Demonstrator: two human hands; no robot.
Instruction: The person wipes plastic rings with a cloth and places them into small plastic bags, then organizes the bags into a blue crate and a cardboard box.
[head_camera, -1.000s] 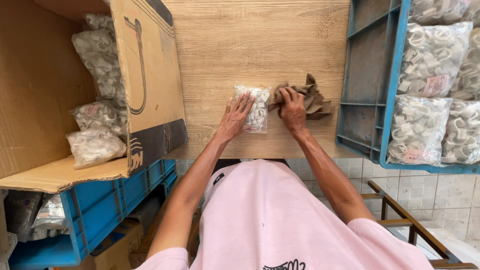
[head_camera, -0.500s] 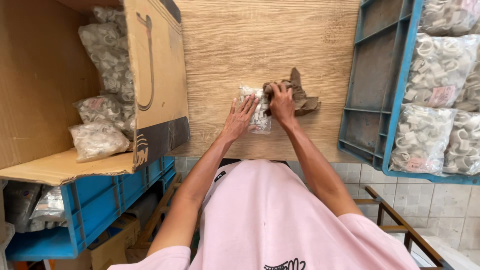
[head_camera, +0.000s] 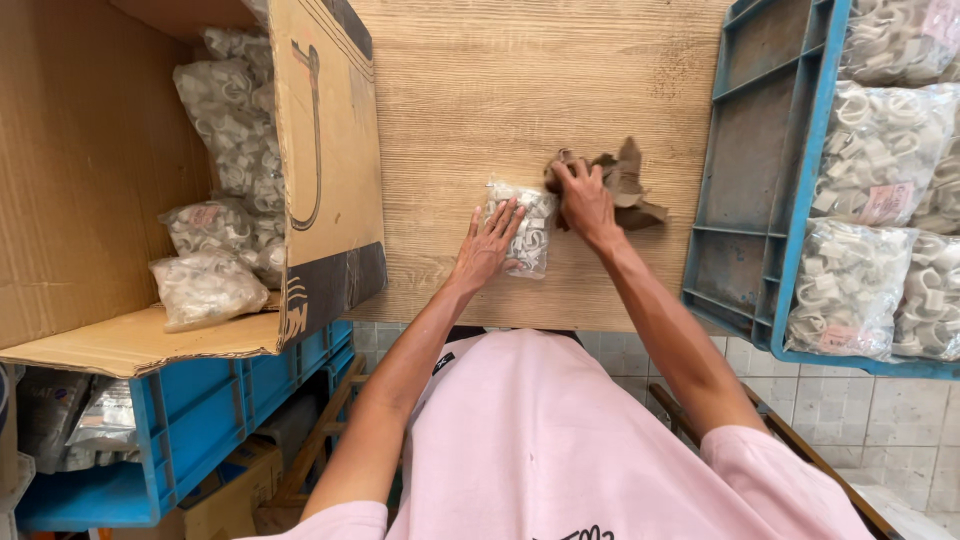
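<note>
1. A clear bag (head_camera: 527, 238) of white clips lies flat near the counter (head_camera: 480, 90) front edge.
2. Left hand (head_camera: 487, 246) rests on the bag, fingers spread, grip released.
3. Right hand (head_camera: 584, 202) presses a brown rag (head_camera: 625, 180) just beside the bag, grip clenched on it.
4. More such bags fill the carton (head_camera: 330, 150) at left and the blue crate (head_camera: 745, 180) at right, some with pinkish labels.

Right hand (head_camera: 585, 203) now up at the top right corner of the bag (head_camera: 525, 228), off the middle of the rag (head_camera: 615, 185) where it lay a second ago, fingers pinching brown cloth against the plastic. Rag more bunched, pulled closer to the bag. Left hand (head_camera: 488, 243) spread flatter, slightly lower along the bag's left edge.
</note>
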